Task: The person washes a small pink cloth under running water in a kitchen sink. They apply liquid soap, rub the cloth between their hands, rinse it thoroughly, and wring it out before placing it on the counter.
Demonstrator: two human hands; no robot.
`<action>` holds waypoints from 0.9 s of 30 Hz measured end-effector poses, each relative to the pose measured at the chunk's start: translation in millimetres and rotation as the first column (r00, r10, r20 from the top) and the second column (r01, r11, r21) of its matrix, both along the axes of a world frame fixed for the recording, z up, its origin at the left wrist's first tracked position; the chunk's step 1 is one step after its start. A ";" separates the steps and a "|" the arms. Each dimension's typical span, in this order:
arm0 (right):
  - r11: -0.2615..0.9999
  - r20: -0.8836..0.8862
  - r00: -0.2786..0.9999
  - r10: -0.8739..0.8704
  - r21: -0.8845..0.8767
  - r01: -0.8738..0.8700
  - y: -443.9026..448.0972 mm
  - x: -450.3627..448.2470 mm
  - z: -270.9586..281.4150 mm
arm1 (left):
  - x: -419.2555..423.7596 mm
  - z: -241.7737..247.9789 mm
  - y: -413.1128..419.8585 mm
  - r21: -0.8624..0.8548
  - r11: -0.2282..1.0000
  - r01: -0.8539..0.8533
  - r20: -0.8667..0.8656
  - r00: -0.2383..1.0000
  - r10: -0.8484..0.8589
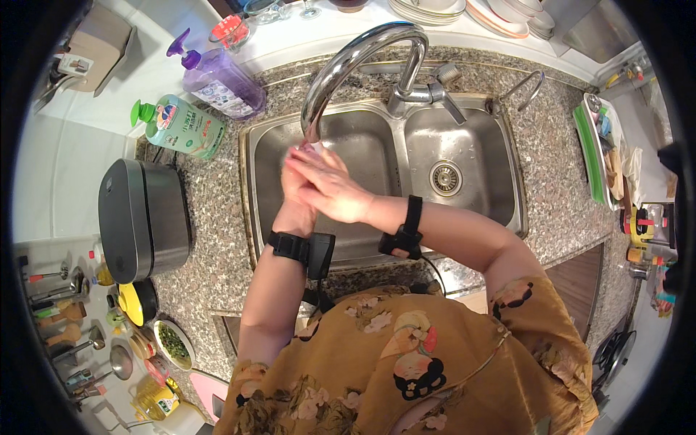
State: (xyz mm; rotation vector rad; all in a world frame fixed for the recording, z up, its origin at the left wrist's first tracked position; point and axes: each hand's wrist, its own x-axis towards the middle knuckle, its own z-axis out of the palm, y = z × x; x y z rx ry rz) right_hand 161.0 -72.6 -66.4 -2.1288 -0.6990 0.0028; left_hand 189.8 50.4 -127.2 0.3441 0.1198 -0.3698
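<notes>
Beneath the spout of the chrome faucet [326, 81], my left hand [297, 182] and my right hand [342, 190] are pressed together over the left basin of the stainless steel double sink [359, 141]. The right hand lies across the left, its fingers near the spout's tip. No object shows between them, though the inner sides of the palms are hidden. Each wrist wears a black strap with a small device. The faucet's lever [454, 109] points over the right basin, where a drain strainer [446, 178] sits.
Left of the sink stand a purple pump bottle [231, 87], a green pump bottle [187, 128] and a dark grey lidded appliance [144, 217]. A dish of chopped greens [174, 343] is lower left. Stacked plates [427, 11] line the back ledge; a utensil tray [592, 152] lies right.
</notes>
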 end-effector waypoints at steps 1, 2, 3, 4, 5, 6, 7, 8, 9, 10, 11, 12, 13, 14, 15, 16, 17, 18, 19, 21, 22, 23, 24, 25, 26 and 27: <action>0.999 -0.004 1.000 0.030 0.040 -0.029 4.3 -0.9 1.4 | -5.4 5.1 -9.2 -0.010 0.999 0.039 0.042 0.998 -0.038; 1.000 0.014 1.000 0.021 -0.022 -0.021 1.1 12.6 2.7 | -11.1 10.0 -18.7 -0.021 0.997 0.073 0.086 0.994 -0.071; 0.995 -0.242 0.968 -0.072 -0.079 0.054 -6.7 21.9 26.2 | -14.9 41.3 -29.1 0.277 0.961 0.019 -0.116 0.993 0.014; 0.980 -0.275 0.953 -0.127 0.112 0.162 -12.7 44.7 -6.2 | -13.0 38.1 -29.0 0.349 0.936 0.045 -0.209 0.977 0.031; 0.958 -0.224 0.951 -0.214 0.141 0.249 -19.0 53.1 -21.6 | -15.4 50.6 -28.6 0.324 0.943 0.077 -0.198 0.980 -0.012; 0.924 -0.174 0.934 -0.313 0.172 0.342 -28.4 60.6 -36.0 | -13.9 58.5 -30.4 0.317 0.946 0.074 -0.174 0.985 -0.019; 0.936 -0.177 0.954 -0.241 0.218 0.277 -26.5 58.9 -46.4 | -11.2 62.9 -31.1 0.311 0.948 0.062 -0.146 0.989 -0.017; 0.941 -0.177 0.970 -0.168 0.264 0.211 -21.3 49.3 -58.1 | -3.8 54.2 -26.2 0.296 0.955 0.029 -0.154 0.988 0.018; 0.967 -0.174 0.978 -0.119 0.203 0.153 -12.0 32.1 -44.9 | 4.2 35.6 -11.6 0.278 0.960 -0.022 -0.166 0.984 0.070; 0.986 -0.170 0.983 -0.066 0.143 0.090 -3.4 14.3 -29.4 | 7.6 24.5 -3.1 0.263 0.962 -0.071 -0.180 0.976 0.121; 0.987 -0.172 0.985 -0.019 0.153 0.046 0.6 1.0 -1.9 | 6.7 28.1 -5.9 0.339 0.930 -0.145 -0.237 0.943 0.233; 0.986 -0.166 0.986 -0.028 0.156 0.054 6.1 6.3 -7.9 | 7.2 2.0 0.9 0.096 0.995 -0.022 -0.032 0.999 0.025; 0.984 -0.168 0.984 -0.063 0.156 0.090 6.5 17.3 -15.8 | 5.4 22.9 -12.2 -0.118 0.975 0.187 0.211 0.964 -0.159; 0.813 -0.351 0.931 -0.095 0.512 0.276 6.3 29.9 -23.9 | -10.0 38.2 -43.3 0.671 0.737 -0.083 -0.076 0.981 0.180; 0.686 -0.613 0.790 0.002 0.576 0.444 2.2 40.0 -13.5 | -14.6 35.3 -50.1 0.710 0.681 -0.179 0.042 0.976 0.213; 0.497 -0.800 0.592 0.099 0.555 0.667 -7.2 50.4 -2.7 | -15.6 41.3 -54.2 0.783 0.586 -0.209 0.171 0.978 0.119; 0.476 -0.835 0.492 0.245 0.546 0.690 -15.1 49.2 -7.0 | -16.2 47.6 -56.4 0.837 0.485 -0.254 0.286 0.958 0.009; 0.466 -0.850 0.370 0.376 0.518 0.717 -22.3 46.7 -5.4 | -15.4 48.9 -54.5 0.870 0.293 -0.397 0.435 0.897 -0.075; 0.373 -0.824 0.333 0.459 0.519 0.769 -19.1 35.9 1.1 | -13.5 50.4 -51.7 0.831 0.084 -0.549 0.555 0.816 -0.158; 0.401 -0.800 0.437 0.411 0.589 0.702 -10.9 29.6 -3.2 | -8.9 55.3 -39.8 0.622 -0.265 -0.737 0.634 0.672 -0.382; 0.478 -0.798 0.458 0.391 0.602 0.640 -10.2 22.8 -0.6 | -6.6 50.7 -39.2 0.687 -0.188 -0.702 0.651 0.709 -0.272; 0.523 -0.824 0.445 0.350 0.566 0.637 -9.9 22.2 -0.8 | -4.6 48.8 -40.0 0.707 -0.177 -0.685 0.639 0.725 -0.257; 0.565 -0.846 0.434 0.309 0.531 0.632 -8.2 22.5 -0.6 | -2.2 49.0 -40.2 0.724 -0.167 -0.669 0.627 0.740 -0.244; 0.604 -0.866 0.424 0.267 0.493 0.626 -7.5 22.6 -0.6 | -0.1 49.2 -40.0 0.742 -0.157 -0.652 0.615 0.754 -0.230; 0.686 -0.883 0.418 0.212 0.439 0.580 -8.1 22.8 -0.5 | 2.0 49.5 -39.0 0.769 -0.128 -0.626 0.600 0.777 -0.192; 0.761 -0.896 0.417 0.153 0.376 0.528 -10.6 24.0 -0.5 | 4.7 50.4 -38.5 0.795 -0.096 -0.599 0.583 0.798 -0.152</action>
